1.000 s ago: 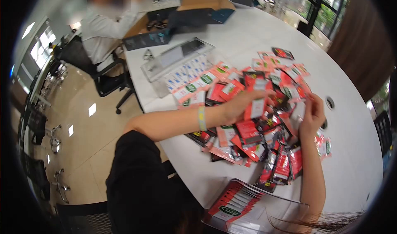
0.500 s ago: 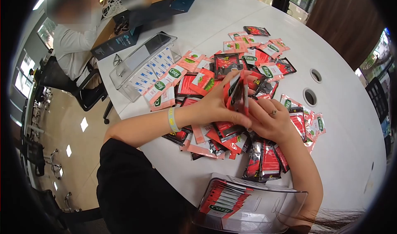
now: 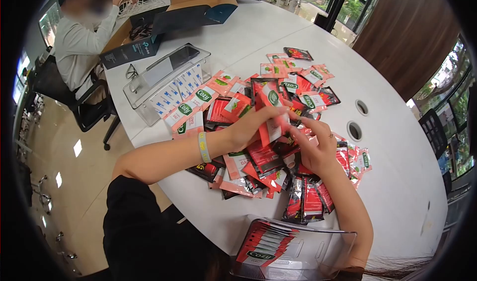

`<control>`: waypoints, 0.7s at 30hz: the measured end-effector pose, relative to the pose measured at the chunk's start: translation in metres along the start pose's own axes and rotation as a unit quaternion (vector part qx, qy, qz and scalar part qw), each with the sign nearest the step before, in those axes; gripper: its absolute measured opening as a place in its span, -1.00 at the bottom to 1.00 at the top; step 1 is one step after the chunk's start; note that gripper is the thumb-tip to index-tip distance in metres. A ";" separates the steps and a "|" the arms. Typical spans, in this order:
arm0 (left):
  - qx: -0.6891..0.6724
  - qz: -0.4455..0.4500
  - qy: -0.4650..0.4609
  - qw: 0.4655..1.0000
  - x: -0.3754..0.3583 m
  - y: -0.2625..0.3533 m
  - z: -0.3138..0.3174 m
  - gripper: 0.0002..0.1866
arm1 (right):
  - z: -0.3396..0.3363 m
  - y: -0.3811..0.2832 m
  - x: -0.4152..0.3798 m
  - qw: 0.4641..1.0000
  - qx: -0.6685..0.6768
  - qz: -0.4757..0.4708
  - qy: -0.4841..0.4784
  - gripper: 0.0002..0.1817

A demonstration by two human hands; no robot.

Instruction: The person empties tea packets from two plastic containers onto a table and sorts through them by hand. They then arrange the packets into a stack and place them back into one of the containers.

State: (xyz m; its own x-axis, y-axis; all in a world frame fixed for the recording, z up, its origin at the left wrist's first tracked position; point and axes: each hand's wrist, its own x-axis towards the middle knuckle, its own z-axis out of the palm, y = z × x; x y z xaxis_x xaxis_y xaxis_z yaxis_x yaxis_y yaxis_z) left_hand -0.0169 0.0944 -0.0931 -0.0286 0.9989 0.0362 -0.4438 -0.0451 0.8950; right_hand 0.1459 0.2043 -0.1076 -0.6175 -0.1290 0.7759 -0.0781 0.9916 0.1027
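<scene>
My left hand pinches a pink-and-white Cozy sachet above the pile, its label tilted up. The lower part of the sachet shows below my fingers. Close to its right side is my right hand, fingers spread and apart, the fingertips slightly blurred. Beneath both hands lies a heap of sachets, some pink Cozy ones, others red and black. In front of me stands a clear plastic box with a row of Cozy sachets upright at its left end.
A second clear box holds blue-and-white packets at the left table edge. Behind it are an open dark carton and a person in a white shirt. Two round cable holes sit in the white table at right.
The sachet in my left hand has turned from edge-on to label up. My right hand has drawn back slightly and its fingers have spread. The view has shifted a little.
</scene>
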 end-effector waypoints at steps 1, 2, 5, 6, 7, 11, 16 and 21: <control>-0.070 -0.030 0.015 0.997 -0.001 0.002 0.001 -0.56 | 0.001 0.003 -0.005 1.000 -0.004 -0.006 -0.002 -0.63; -0.084 -0.008 0.032 0.996 0.000 0.001 0.000 -0.54 | 0.006 0.008 -0.011 0.996 0.044 0.064 0.042 -0.62; -0.149 -0.013 0.030 0.988 0.004 -0.007 -0.012 -0.52 | 0.012 0.015 -0.006 0.981 0.080 0.161 0.069 -0.60; -0.142 -0.014 0.032 0.989 0.004 -0.007 -0.013 -0.52 | 0.010 0.016 0.003 0.988 0.031 0.147 0.030 -0.63; -0.136 -0.017 0.029 0.990 0.004 -0.007 -0.012 -0.52 | 0.016 0.017 0.005 0.980 0.050 0.192 0.014 -0.72; -0.101 -0.048 0.031 0.993 0.001 -0.002 -0.005 -0.53 | 0.030 0.039 0.013 0.980 0.007 0.185 -0.079 -0.79; -0.118 -0.044 0.013 0.992 0.001 -0.006 -0.010 -0.57 | 0.035 0.046 0.003 0.948 0.087 0.257 -0.168 -0.64; -0.142 -0.029 0.036 0.989 0.000 -0.009 -0.009 -0.72 | 0.033 0.042 0.005 0.952 0.067 0.254 -0.160 -0.61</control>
State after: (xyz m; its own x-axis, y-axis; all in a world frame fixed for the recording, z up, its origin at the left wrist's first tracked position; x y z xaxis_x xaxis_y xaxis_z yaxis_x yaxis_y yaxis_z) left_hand -0.0212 0.0946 -0.1052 -0.0544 0.9971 -0.0530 -0.6802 0.0018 0.7330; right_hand 0.1136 0.2456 -0.1203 -0.8073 0.3530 0.4730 0.2075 0.9200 -0.3324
